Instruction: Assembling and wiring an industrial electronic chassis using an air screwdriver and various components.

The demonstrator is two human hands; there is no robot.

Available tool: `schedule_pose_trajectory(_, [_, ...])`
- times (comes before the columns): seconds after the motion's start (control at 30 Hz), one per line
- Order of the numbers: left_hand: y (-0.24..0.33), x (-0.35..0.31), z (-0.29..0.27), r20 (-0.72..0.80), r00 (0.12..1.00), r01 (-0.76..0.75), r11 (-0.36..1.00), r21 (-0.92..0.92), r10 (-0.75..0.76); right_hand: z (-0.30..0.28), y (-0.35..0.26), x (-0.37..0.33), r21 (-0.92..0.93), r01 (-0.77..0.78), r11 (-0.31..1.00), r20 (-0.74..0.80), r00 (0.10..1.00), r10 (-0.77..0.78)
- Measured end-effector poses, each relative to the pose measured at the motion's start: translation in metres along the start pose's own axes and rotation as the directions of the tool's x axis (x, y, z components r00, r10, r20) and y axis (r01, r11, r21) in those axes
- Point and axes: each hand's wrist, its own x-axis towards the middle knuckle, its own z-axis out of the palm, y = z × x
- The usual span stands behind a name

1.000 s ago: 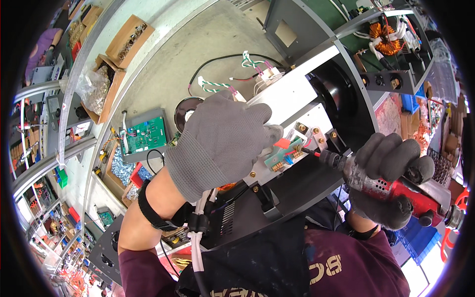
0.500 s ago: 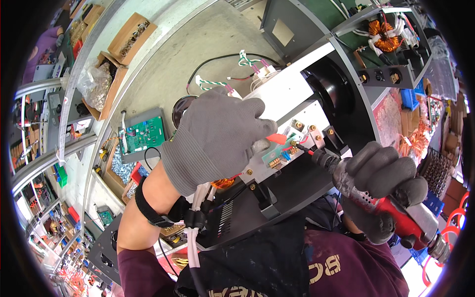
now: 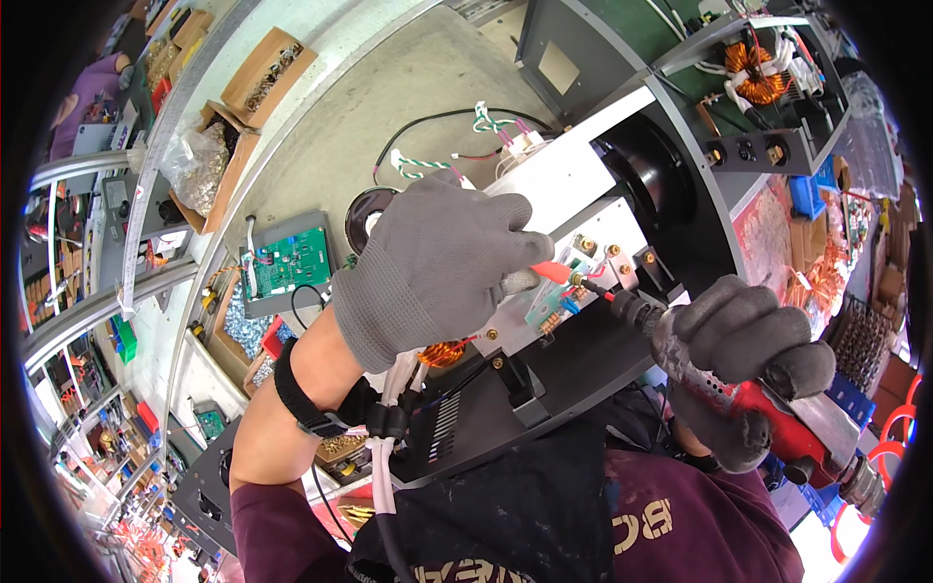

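Observation:
My left hand (image 3: 442,262), in a grey glove, is closed with a red sleeved lead end (image 3: 552,272) sticking out from its fingertips. My right hand (image 3: 734,335), also gloved, grips a red air screwdriver (image 3: 787,423) whose bit points left. Where the bit (image 3: 598,291) ends, a small brass-coloured fastener meets the tip of the red sleeve. Just below lies a small green circuit board (image 3: 546,309) over a pale metal plate (image 3: 614,228) with several brass screws. These sit in a dark metal housing (image 3: 573,394). The left fingers hide the rest of the lead.
A white block with wires (image 3: 525,146) stands beyond my left hand. Farther left are a green circuit board on a grey plate (image 3: 296,260) and cardboard boxes of small parts (image 3: 267,76). An open housing with a copper coil (image 3: 756,73) stands at upper right. A co-worker's purple sleeve (image 3: 95,83) shows far left.
My left hand has shifted slightly right, bringing the red sleeve tip up to the fastener at the bit. My right hand and the screwdriver have moved only a little.

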Motion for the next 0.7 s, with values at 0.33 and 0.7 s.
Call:
schedule_pose_trajectory(0.33, [0.021,0.005,0.007,0.058,0.998,0.029,0.998,0.055,-0.033,-0.013,-0.002,0.013,0.089,-0.078,0.993,0.231,0.971,0.055])
schedule_pose_trajectory(0.7, [0.020,0.003,0.013,-0.192,0.976,0.129,0.982,0.137,-0.101,-0.005,-0.004,0.012,-0.164,-0.240,0.957,0.132,0.956,0.262])
